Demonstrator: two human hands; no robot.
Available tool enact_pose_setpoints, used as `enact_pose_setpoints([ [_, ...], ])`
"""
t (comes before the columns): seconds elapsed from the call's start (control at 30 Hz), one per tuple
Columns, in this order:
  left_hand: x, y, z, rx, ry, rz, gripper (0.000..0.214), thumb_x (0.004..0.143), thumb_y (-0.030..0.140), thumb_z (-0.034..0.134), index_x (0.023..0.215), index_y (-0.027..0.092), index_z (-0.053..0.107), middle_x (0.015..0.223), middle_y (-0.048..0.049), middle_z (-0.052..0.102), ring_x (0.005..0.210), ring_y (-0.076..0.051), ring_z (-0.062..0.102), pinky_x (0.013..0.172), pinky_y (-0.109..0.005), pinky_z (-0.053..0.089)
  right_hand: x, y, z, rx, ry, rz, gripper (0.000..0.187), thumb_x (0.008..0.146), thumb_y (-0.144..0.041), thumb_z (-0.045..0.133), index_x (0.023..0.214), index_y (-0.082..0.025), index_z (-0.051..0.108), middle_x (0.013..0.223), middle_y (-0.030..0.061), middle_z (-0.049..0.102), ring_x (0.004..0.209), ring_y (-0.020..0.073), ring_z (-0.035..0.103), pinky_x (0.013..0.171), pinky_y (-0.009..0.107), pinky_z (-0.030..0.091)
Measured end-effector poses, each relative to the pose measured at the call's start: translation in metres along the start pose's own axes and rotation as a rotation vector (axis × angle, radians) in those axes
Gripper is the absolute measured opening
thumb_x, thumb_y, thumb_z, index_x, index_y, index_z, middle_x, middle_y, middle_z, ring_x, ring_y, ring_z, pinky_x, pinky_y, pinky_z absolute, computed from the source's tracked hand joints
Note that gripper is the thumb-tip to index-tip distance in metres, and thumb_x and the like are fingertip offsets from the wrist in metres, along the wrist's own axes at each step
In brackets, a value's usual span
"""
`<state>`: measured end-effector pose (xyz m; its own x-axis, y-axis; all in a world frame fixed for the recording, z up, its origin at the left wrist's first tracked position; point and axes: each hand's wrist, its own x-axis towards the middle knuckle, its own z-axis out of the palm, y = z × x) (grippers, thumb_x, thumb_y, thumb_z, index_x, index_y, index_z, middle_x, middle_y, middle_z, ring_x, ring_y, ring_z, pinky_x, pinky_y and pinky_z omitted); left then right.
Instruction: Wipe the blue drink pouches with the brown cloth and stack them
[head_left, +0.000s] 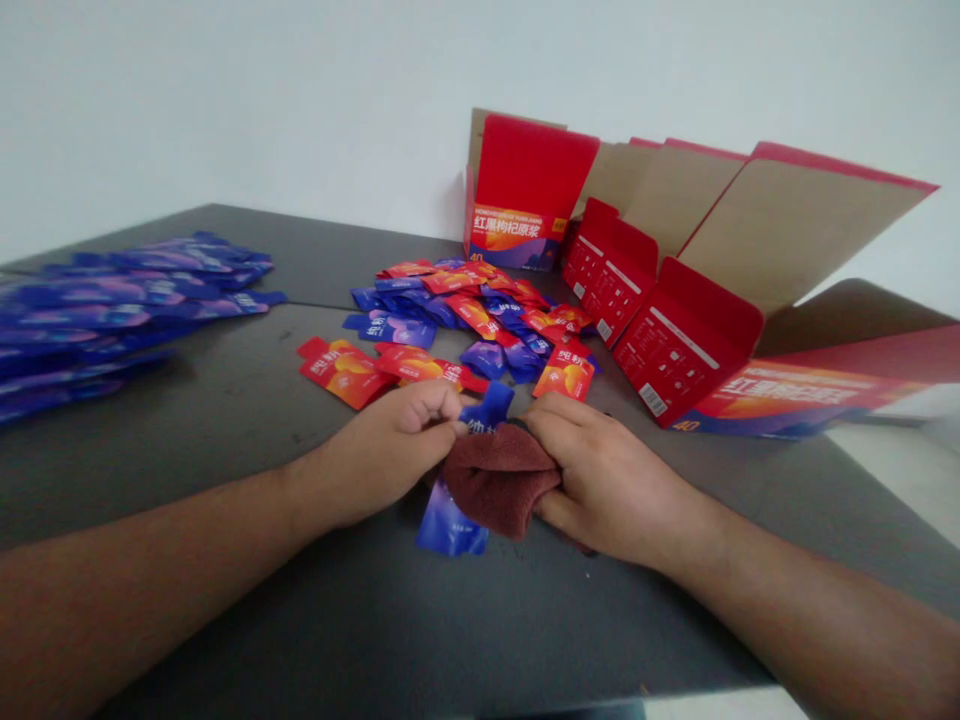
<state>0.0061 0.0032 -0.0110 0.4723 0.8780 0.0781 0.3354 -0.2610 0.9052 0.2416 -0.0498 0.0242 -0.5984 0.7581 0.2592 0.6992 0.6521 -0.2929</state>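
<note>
A brown cloth over a blue sachet

Over the table, the left hand grips the blue sachet near its upper end, seemingly to steady it against the brown cloth. The mixed pile lies just beyond, probably for easy reach (open cartons stand behind it). The left fingers pinch narrowly; those of the right hand curl around the cloth, tips partly hidden.

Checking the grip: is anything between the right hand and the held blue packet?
Yes: the brown cloth in the right hand covers the middle of the blue packet. Nothing visible separates the left hand from the packet's top.
</note>
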Motion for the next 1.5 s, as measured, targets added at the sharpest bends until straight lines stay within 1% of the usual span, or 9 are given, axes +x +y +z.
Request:
enact_pose_setpoints([
  [0.23, 0.0, 0.008, -0.001, 0.079, 0.055, 0.031, 0.019, 0.092, 0.029, 0.059, 0.077, 0.019, 0.054, 0.074, 0.0029, 0.053, 0.067, -0.012, 0.047, 0.059, -0.025, 0.039, 0.0, -0.017, 0.002, 0.04, -0.119, -0.163, 0.021, 0.097, -0.024, 0.064, 0.116, -0.017, 0.067, 0.108, 0.0071, 0.068, 0.099, 0.023, 0.063, 0.086, 0.036, 0.051],
  [0.37, 0.0, 0.008, -0.001, 0.083, 0.067, 0.016, 0.019, 0.092, 0.03, 0.06, 0.077, 0.02, 0.054, 0.071, 0.0038, 0.052, 0.063, -0.012, 0.044, 0.056, -0.025, 0.037, -0.001, -0.02, 0.0, 0.042, -0.147, -0.197, 0.025, 0.096, -0.024, 0.066, 0.12, -0.017, 0.067, 0.108, 0.0067, 0.068, 0.099, 0.0227, 0.063, 0.087, 0.036, 0.051],
  [0.6, -0.002, 0.0, -0.001, -0.027, -0.05, -0.033, 0.023, 0.096, 0.037, 0.058, 0.081, 0.02, 0.057, 0.074, 0.0023, 0.058, 0.064, -0.012, 0.05, 0.057, -0.025, 0.04, 0.006, 0.015, -0.005, -0.045, 0.163, 0.069, 0.019, 0.081, -0.012, 0.065, 0.097, -0.02, 0.058, 0.096, 0.006, 0.064, 0.09, 0.0231, 0.061, 0.078, 0.035, 0.05],
  [0.7, -0.003, -0.002, 0.0, 0.0, -0.029, -0.013, 0.023, 0.096, 0.037, 0.059, 0.081, 0.019, 0.057, 0.075, 0.0022, 0.058, 0.065, -0.012, 0.051, 0.059, -0.025, 0.042, 0.009, 0.024, -0.006, -0.046, 0.195, 0.117, 0.019, 0.079, -0.011, 0.064, 0.091, -0.022, 0.055, 0.092, 0.0044, 0.062, 0.089, 0.0231, 0.06, 0.077, 0.035, 0.049],
  [0.8, -0.003, -0.001, 0.0, -0.024, -0.031, -0.024, 0.021, 0.095, 0.035, 0.06, 0.081, 0.02, 0.056, 0.073, 0.0027, 0.057, 0.064, -0.012, 0.05, 0.058, -0.025, 0.04, 0.008, 0.019, -0.004, -0.023, 0.144, 0.106, 0.018, 0.079, -0.011, 0.064, 0.092, -0.021, 0.055, 0.093, 0.0044, 0.062, 0.089, 0.0223, 0.06, 0.078, 0.034, 0.05],
  [1.0, -0.001, 0.003, 0.0, 0.003, 0.019, -0.002, 0.02, 0.095, 0.031, 0.058, 0.079, 0.02, 0.054, 0.069, 0.0043, 0.05, 0.06, -0.011, 0.043, 0.055, -0.024, 0.037, 0.0, -0.011, -0.001, 0.072, -0.129, -0.141, 0.024, 0.09, -0.015, 0.065, 0.114, -0.018, 0.065, 0.107, 0.0059, 0.066, 0.099, 0.0208, 0.062, 0.086, 0.033, 0.05],
  [1.1, -0.001, 0.004, 0.0, 0.026, 0.029, 0.004, 0.02, 0.095, 0.032, 0.059, 0.08, 0.02, 0.055, 0.069, 0.0042, 0.05, 0.061, -0.011, 0.042, 0.055, -0.024, 0.036, -0.001, -0.015, -0.002, 0.066, -0.178, -0.212, 0.024, 0.094, -0.021, 0.066, 0.117, -0.018, 0.066, 0.108, 0.0059, 0.067, 0.099, 0.0211, 0.062, 0.087, 0.034, 0.05],
  [1.37, -0.003, -0.001, -0.002, -0.025, -0.071, -0.037, 0.024, 0.098, 0.04, 0.058, 0.085, 0.02, 0.059, 0.076, 0.0021, 0.059, 0.067, -0.013, 0.051, 0.061, -0.026, 0.041, 0.008, 0.018, -0.006, -0.033, 0.185, 0.101, 0.017, 0.081, -0.012, 0.064, 0.093, -0.021, 0.056, 0.093, 0.0048, 0.062, 0.089, 0.0226, 0.06, 0.078, 0.034, 0.05],
  [1.5, -0.003, -0.002, 0.0, -0.019, -0.05, -0.029, 0.023, 0.096, 0.038, 0.06, 0.083, 0.02, 0.057, 0.077, 0.0018, 0.059, 0.068, -0.013, 0.052, 0.061, -0.026, 0.042, 0.009, 0.02, -0.005, -0.047, 0.206, 0.112, 0.019, 0.079, -0.011, 0.064, 0.091, -0.022, 0.054, 0.092, 0.0039, 0.061, 0.089, 0.0225, 0.059, 0.077, 0.034, 0.049],
])
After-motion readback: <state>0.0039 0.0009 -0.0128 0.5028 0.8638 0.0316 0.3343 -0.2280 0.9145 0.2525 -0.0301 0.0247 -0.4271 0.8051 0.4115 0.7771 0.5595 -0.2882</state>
